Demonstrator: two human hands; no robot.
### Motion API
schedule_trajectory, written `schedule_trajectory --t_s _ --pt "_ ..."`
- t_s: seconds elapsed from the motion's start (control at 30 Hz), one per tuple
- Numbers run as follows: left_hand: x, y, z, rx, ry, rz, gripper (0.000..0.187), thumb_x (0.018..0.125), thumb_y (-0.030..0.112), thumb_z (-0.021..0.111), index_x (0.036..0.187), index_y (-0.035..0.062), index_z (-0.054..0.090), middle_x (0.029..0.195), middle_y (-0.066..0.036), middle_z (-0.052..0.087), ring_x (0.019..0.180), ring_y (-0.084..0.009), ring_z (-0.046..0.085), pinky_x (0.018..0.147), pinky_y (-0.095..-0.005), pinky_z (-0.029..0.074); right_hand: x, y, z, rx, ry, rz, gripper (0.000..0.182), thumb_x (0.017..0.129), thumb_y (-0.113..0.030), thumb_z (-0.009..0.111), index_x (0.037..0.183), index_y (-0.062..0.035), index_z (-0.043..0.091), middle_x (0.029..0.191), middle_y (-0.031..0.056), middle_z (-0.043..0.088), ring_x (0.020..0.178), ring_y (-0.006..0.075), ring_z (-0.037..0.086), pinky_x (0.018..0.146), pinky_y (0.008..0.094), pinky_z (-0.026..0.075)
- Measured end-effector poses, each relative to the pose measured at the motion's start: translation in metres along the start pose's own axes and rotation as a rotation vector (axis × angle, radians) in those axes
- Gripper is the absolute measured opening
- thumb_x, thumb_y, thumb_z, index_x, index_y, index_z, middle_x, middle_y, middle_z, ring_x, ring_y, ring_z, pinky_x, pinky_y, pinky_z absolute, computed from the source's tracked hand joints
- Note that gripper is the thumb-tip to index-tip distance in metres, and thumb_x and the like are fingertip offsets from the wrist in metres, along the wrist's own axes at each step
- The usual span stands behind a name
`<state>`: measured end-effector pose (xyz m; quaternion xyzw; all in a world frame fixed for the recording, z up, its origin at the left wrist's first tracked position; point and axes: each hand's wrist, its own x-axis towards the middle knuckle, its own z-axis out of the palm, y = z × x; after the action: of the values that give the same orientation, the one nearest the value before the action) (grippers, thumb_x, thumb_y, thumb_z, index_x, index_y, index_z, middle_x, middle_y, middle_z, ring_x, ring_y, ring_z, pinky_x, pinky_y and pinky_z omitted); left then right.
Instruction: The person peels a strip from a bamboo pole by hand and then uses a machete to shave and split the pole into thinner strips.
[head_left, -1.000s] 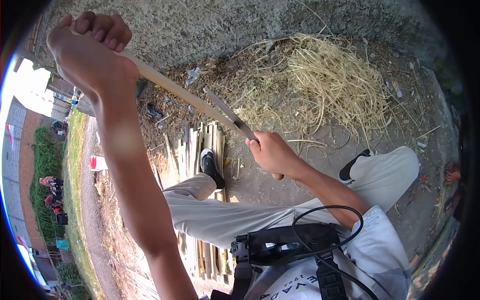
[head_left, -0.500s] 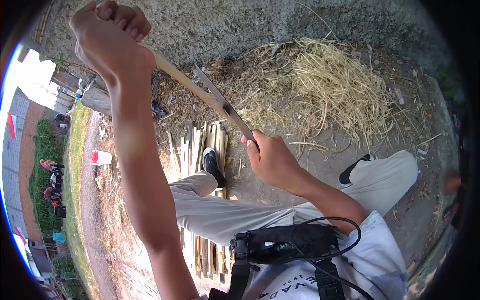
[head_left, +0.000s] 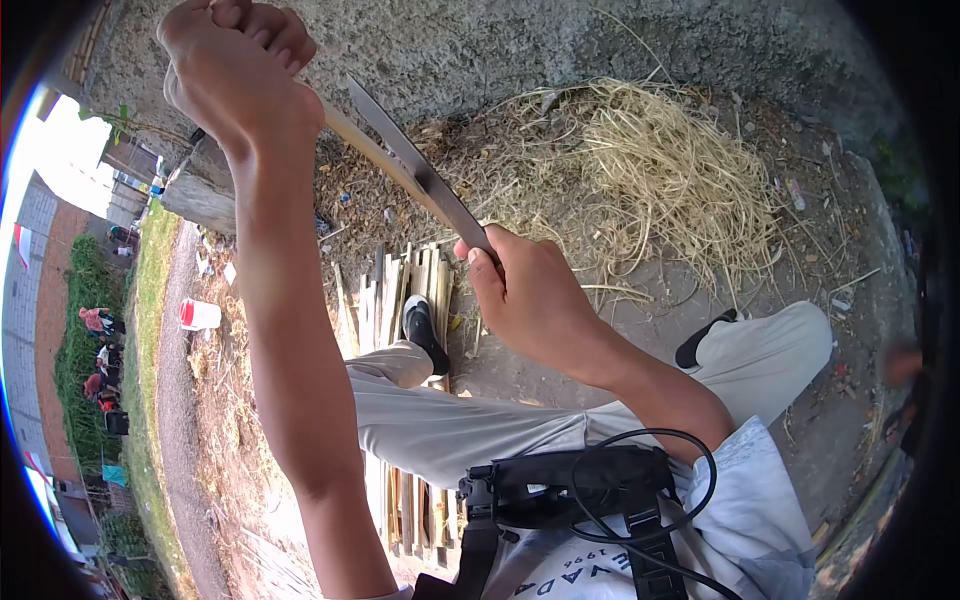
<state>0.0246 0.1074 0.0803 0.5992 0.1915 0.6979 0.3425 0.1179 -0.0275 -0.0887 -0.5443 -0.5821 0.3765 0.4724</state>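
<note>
My left hand [head_left: 240, 85], at the upper left, is closed around the end of a pale bamboo strip [head_left: 368, 148]. The strip slants down from it toward my other hand. Lower and nearer the middle, my right hand [head_left: 540, 300] grips a long knife [head_left: 405, 150], its handle hidden in the fingers. The dark blade crosses the strip and appears to lie against it close to the fist; its tip points up and left, apart from the strip. The strip's lower end is hidden behind the blade and hand.
A heap of pale shavings [head_left: 680, 180] lies by the rough wall [head_left: 450, 50]. Split bamboo pieces [head_left: 380, 305] are stacked beside my foot [head_left: 425, 330]. A red and white bucket [head_left: 200, 314] stands left. Several people [head_left: 100, 370] are far off, near a hedge.
My right hand and the knife have moved up and left along the strip. The blade's tip stands farther from the strip. My left hand has shifted slightly right.
</note>
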Motion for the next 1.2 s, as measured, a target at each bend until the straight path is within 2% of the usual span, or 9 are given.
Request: schedule_trajectory --t_s 0.23,0.43,0.57,0.7,0.8,0.9,1.07,1.17,1.2 --pt "-0.012 0.006 0.019 -0.019 0.024 0.019 0.027 0.092 0.023 0.04 0.07 0.0087 0.036 0.056 -0.002 0.029 0.045 -0.0118 0.028 0.043 -0.0285 0.023 0.014 -0.03 -0.009 -0.097 0.042 -0.066 0.02 0.095 -0.009 0.048 0.1 0.006 0.06 0.058 0.0166 0.06 0.053 0.0319 0.064 0.053 0.044 0.05" --pt "-0.005 -0.002 0.015 0.011 0.005 0.055 0.025 0.092 0.024 0.039 0.072 0.0083 0.036 0.057 -0.002 0.031 0.046 -0.0114 0.029 0.044 -0.0282 0.024 0.006 0.011 0.019 -0.2 0.12 -0.082 0.017 0.093 -0.009 0.049 0.096 0.0038 0.06 0.058 0.0184 0.061 0.057 0.0375 0.064 0.059 0.0482 0.051" --pt "-0.004 -0.002 0.005 0.011 0.01 0.056 0.025 0.092 0.024 0.04 0.074 0.0074 0.037 0.059 -0.003 0.033 0.046 -0.0111 0.029 0.044 -0.0279 0.024 0.012 -0.014 -0.004 -0.254 0.023 -0.043 0.018 0.095 -0.011 0.049 0.096 0.0039 0.058 0.058 0.0191 0.061 0.057 0.0381 0.063 0.058 0.05 0.051" --pt "-0.035 0.007 0.037 0.024 0.123 0.196 0.03 0.091 0.03 0.047 0.066 0.0154 0.038 0.052 0.005 0.03 0.041 -0.0065 0.025 0.04 -0.0249 0.021 0.0 -0.042 -0.01 -0.172 0.043 -0.096 0.021 0.097 -0.012 0.047 0.092 0.0052 0.057 0.057 0.0182 0.06 0.053 0.0357 0.063 0.055 0.0452 0.051" --pt "-0.034 0.008 0.038 0.071 0.158 0.224 0.032 0.09 0.032 0.051 0.065 0.0177 0.039 0.051 0.008 0.03 0.041 -0.0054 0.024 0.039 -0.0238 0.021 0.009 -0.002 0.012 -0.231 0.096 -0.143 0.021 0.096 -0.011 0.047 0.09 0.0063 0.057 0.055 0.0179 0.059 0.05 0.0349 0.062 0.053 0.0425 0.051" --pt "-0.036 0.011 0.035 0.039 0.09 0.22 0.031 0.09 0.032 0.051 0.065 0.0181 0.038 0.051 0.008 0.03 0.042 -0.0052 0.024 0.04 -0.0232 0.021 0.005 -0.027 -0.015 -0.161 -0.026 -0.021 0.019 0.096 -0.01 0.049 0.096 0.0063 0.059 0.06 0.017 0.06 0.051 0.0253 0.062 0.051 0.0404 0.045" --pt "-0.039 0.01 0.04 0.04 0.09 0.182 0.031 0.091 0.032 0.049 0.065 0.0187 0.037 0.052 0.008 0.029 0.043 -0.0051 0.023 0.041 -0.0234 0.021 0.01 0.006 0.001 -0.159 0.01 -0.01 0.022 0.096 -0.011 0.047 0.096 0.0076 0.059 0.064 0.0197 0.061 0.051 0.0265 0.061 0.052 0.0396 0.046" --pt "-0.036 0.012 0.039 0.073 0.09 0.242 0.032 0.092 0.031 0.047 0.065 0.0185 0.036 0.052 0.007 0.028 0.043 -0.0055 0.022 0.041 -0.024 0.021 0.01 -0.028 -0.026 -0.272 -0.096 -0.013 0.022 0.096 -0.011 0.046 0.096 0.0076 0.059 0.067 0.0205 0.062 0.053 0.028 0.062 0.053 0.0406 0.047" --pt "-0.038 0.01 0.039 0.081 0.083 0.245 0.031 0.092 0.031 0.046 0.065 0.0183 0.035 0.052 0.007 0.028 0.044 -0.0056 0.022 0.041 -0.0241 0.021 0.009 -0.031 -0.027 -0.3 -0.028 -0.094 0.022 0.096 -0.011 0.046 0.095 0.0075 0.059 0.065 0.0188 0.062 0.053 0.0273 0.062 0.053 0.04 0.047"
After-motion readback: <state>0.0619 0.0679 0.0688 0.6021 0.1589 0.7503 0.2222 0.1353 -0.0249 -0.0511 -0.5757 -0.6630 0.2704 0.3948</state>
